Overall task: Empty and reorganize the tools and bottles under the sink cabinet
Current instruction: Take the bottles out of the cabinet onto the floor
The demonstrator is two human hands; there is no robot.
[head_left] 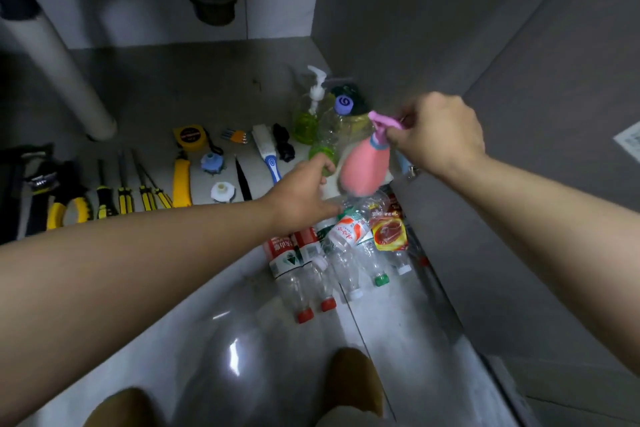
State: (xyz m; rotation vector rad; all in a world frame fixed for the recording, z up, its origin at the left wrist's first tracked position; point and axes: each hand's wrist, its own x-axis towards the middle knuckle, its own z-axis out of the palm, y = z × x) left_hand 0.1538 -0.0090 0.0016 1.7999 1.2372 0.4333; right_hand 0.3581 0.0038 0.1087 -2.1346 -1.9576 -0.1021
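Observation:
My right hand grips the pink trigger head of a pink spray bottle and holds it tilted in the air above the cabinet's front right corner. My left hand reaches in below it, fingers curled loosely near a clear bottle with a green base; whether it holds anything is unclear. A green pump soap bottle and a clear bottle with a purple cap stand behind. Several empty plastic water bottles lie piled on the floor in front.
Tools lie in a row on the cabinet floor: yellow pliers, screwdrivers, a yellow utility knife, a tape measure, a brush. A white drain pipe slants at left. The grey cabinet wall stands right.

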